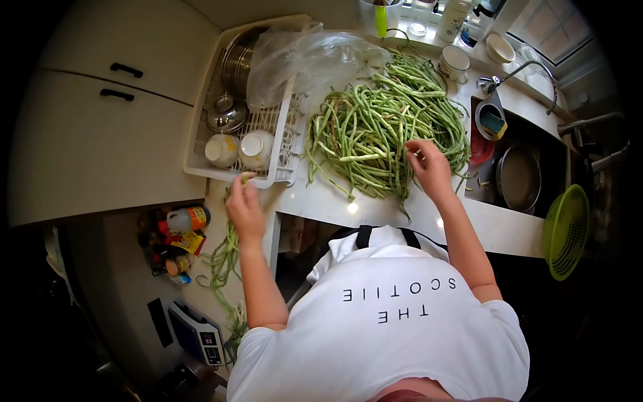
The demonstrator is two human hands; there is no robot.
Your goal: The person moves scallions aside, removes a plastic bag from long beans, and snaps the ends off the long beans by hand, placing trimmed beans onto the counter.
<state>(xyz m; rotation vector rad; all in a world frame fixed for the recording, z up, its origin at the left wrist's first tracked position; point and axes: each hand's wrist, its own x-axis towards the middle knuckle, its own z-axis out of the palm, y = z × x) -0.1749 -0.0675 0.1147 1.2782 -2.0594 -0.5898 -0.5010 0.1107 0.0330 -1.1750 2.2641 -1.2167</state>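
Note:
A large heap of long green beans (375,134) lies tangled on the white counter. My right hand (430,169) hangs at the heap's near right side, with its fingers loosely curled and thumb and forefinger apart. I cannot make out anything held in it. My left hand (246,211) is closed by the near corner of the white dish rack (271,175). A pale green bit of bean shows at its fingertips. Below and beside that hand, a smaller bunch of long beans (224,264) trails along the left part of the counter.
The rack holds two bowls (256,149), a metal lid (226,114) and a pot, with a clear plastic bag (301,60) beside them. Right are a mug (454,61), the sink with a pan (519,177), and a green colander (566,231). Bottles (186,220) and a scale (197,335) stand left.

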